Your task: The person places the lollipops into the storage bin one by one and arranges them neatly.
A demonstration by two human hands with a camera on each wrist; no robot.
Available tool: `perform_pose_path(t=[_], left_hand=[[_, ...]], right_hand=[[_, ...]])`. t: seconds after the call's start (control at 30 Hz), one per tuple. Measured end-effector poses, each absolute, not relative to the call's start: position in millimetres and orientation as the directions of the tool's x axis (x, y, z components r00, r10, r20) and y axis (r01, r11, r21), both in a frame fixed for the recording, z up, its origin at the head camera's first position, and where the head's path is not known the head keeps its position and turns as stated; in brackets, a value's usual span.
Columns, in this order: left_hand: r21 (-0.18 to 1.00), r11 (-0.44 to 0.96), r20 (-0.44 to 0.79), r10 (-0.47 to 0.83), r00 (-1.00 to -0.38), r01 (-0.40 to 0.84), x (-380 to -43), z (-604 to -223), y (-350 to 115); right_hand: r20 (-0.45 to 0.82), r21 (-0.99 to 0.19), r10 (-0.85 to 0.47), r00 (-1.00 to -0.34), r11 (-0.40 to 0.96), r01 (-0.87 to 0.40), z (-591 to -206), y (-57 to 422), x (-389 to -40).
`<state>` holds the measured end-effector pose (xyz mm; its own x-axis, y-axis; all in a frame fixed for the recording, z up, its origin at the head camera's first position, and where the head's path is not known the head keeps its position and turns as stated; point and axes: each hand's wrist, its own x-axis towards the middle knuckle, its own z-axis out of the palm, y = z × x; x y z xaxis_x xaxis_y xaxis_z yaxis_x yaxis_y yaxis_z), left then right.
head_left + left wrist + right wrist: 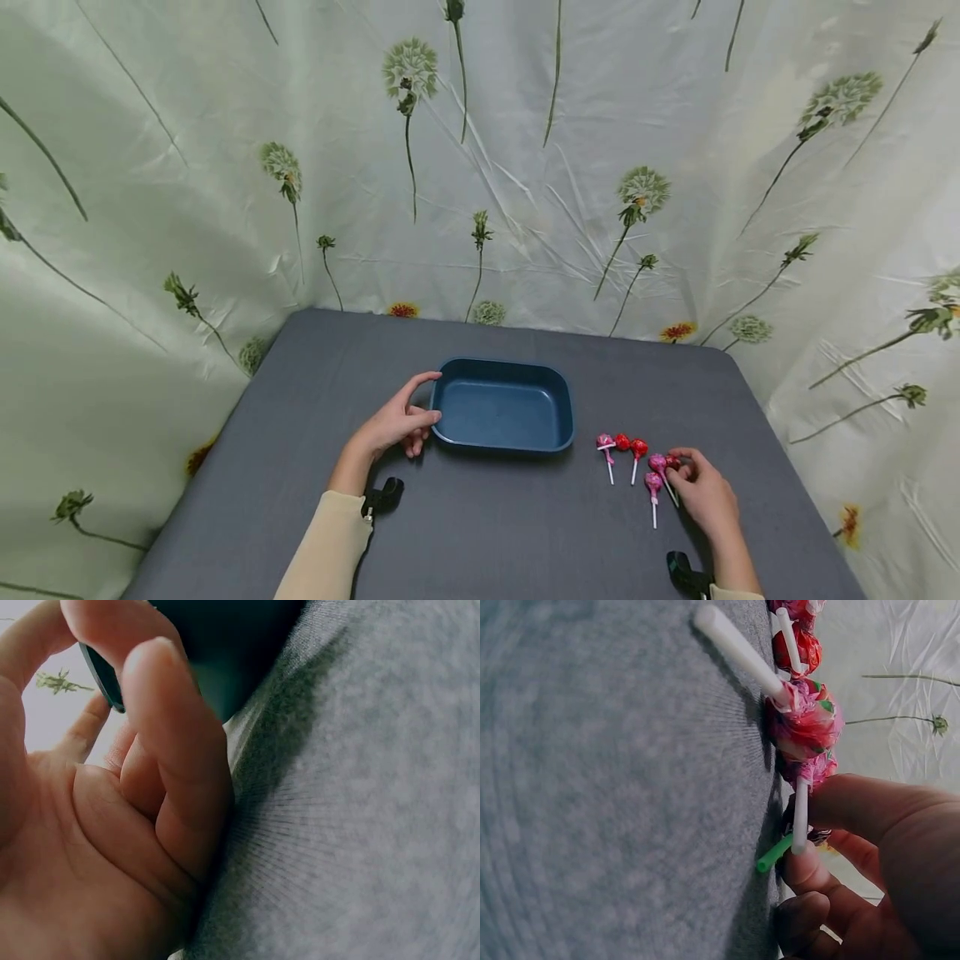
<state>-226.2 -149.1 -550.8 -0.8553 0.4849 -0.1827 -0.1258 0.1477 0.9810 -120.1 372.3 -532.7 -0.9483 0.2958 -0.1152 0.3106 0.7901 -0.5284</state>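
A dark blue rectangular tray (pixel 502 408) stands on the grey table. My left hand (pixel 393 425) grips its left end, thumb and index finger at the rim; the left wrist view shows fingers (pixel 169 712) curled beside the tray's dark wall. To the right of the tray, my right hand (pixel 705 487) pinches a dark red lollipop (pixel 672 462), mostly hidden by the fingers. Its green stick (pixel 774 853) pokes out below them in the right wrist view. Right beside it lie two pink lollipops, one (pixel 657 463) close to the fingertips and one (pixel 653 483) nearer me.
Further left in the group are a pink lollipop (pixel 604 442), a red lollipop (pixel 622 442) and another red lollipop (pixel 638 448) with a white stick. A pale curtain (pixel 525 167) printed with dandelions hangs behind and around the table (pixel 525 533).
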Motion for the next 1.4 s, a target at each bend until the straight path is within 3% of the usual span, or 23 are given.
perform_pose_path(t=[0.33, 0.7, 1.4], left_hand=[[0.977, 0.154, -0.203, 0.475, -0.856, -0.146, -224, -548, -148], [0.977, 0.149, -0.207, 0.485, -0.85, -0.152, -224, -546, -147], [0.973, 0.165, -0.221, 0.474, -0.853, -0.161, -226, -546, -148]], right_hand=[[-0.116, -0.589, 0.336, -0.935, 0.734, 0.337, -530, 373, -119], [-0.189, -0.787, 0.398, -0.898, 0.486, 0.381, -521, 371, -116], [-0.174, -0.945, 0.266, -0.948, 0.224, 0.237, -483, 323, -132]])
